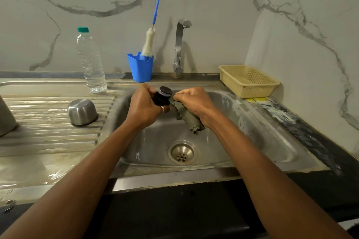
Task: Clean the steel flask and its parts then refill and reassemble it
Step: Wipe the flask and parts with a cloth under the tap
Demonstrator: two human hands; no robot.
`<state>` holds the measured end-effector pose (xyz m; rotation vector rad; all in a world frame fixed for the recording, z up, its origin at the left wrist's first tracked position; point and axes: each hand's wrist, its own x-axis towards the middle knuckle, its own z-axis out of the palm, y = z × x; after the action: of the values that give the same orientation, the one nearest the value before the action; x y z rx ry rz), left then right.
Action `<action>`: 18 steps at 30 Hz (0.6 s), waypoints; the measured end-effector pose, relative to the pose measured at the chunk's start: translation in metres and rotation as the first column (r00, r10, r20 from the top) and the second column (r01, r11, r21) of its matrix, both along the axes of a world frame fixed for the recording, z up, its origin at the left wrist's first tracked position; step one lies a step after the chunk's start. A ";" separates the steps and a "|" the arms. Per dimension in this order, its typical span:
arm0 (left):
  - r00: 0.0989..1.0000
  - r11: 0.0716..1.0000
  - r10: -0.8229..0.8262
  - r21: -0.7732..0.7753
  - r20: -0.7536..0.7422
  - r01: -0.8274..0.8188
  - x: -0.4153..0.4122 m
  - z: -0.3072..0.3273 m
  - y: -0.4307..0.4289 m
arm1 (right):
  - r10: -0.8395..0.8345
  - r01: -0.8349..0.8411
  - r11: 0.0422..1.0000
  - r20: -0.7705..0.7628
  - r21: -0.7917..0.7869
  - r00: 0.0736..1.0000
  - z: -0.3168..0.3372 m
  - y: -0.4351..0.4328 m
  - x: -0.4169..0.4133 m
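Bottle (pixel 91 60), steel cup (pixel 82 111) and basket (pixel 248 81) flank the sink (pixel 233 132).

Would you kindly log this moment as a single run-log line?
left hand: grips black stopper | right hand: holds grey cloth against it | where: over sink | step: wiping
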<state>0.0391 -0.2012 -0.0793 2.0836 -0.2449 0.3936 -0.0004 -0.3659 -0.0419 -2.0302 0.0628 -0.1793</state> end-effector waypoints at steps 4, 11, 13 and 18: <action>0.999 0.997 0.008 0.070 0.033 -0.010 0.005 -0.002 0.000 | -0.021 0.022 0.999 0.042 -0.034 0.999 0.002 -0.002 -0.001; 0.992 0.987 -0.064 0.153 0.108 0.047 -0.007 -0.001 -0.009 | -0.021 0.022 0.998 0.017 -0.050 1.000 -0.006 -0.004 0.004; 0.994 0.989 -0.062 0.139 0.095 0.048 -0.008 0.001 -0.007 | -0.015 0.015 0.999 -0.010 -0.036 1.000 -0.005 -0.003 0.005; 0.997 0.993 0.003 0.115 0.076 -0.012 -0.008 0.004 0.000 | 0.033 -0.032 0.999 -0.065 0.010 0.997 0.001 0.003 -0.004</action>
<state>0.0308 -0.2013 -0.0758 2.1856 -0.3115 0.4735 -0.0039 -0.3631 -0.0406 -2.0264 0.0713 -0.0926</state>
